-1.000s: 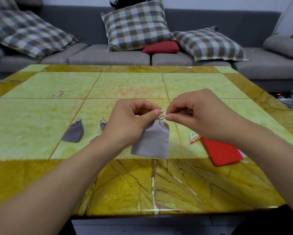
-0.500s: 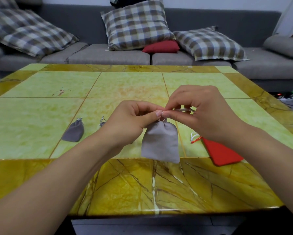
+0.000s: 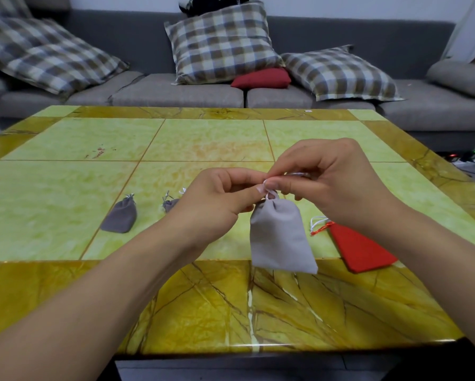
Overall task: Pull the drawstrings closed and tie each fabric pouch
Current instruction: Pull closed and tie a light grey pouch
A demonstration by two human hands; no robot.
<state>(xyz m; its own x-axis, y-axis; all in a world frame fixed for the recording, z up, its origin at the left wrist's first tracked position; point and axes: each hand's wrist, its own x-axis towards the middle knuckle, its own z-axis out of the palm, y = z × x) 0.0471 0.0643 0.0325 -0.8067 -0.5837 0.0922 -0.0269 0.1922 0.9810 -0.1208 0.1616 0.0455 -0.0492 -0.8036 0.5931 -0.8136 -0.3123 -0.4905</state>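
Observation:
A light grey fabric pouch (image 3: 279, 237) hangs by its white drawstring above the table (image 3: 203, 306), its mouth gathered tight. My left hand (image 3: 217, 199) pinches the string just above the pouch's neck. My right hand (image 3: 329, 182) pinches the same string from the right, thumb to fingertip, with a strand running back through its fingers. A darker grey pouch (image 3: 120, 215) lies on the table to the left, its top cinched. Another grey pouch (image 3: 170, 204) peeks out behind my left hand, mostly hidden. A red pouch (image 3: 360, 250) with orange and white strings lies flat under my right wrist.
The table is yellow-green marble tile with a darker amber border; its near edge runs close to me. Behind it stands a grey sofa (image 3: 176, 89) with plaid cushions (image 3: 220, 42) and a small red cushion (image 3: 261, 78). Cables lie on the floor at far right.
The light grey pouch has swung from under my left hand to the right and now hangs straighter. My right hand has risen and turned, drawing the string up through its fingers.

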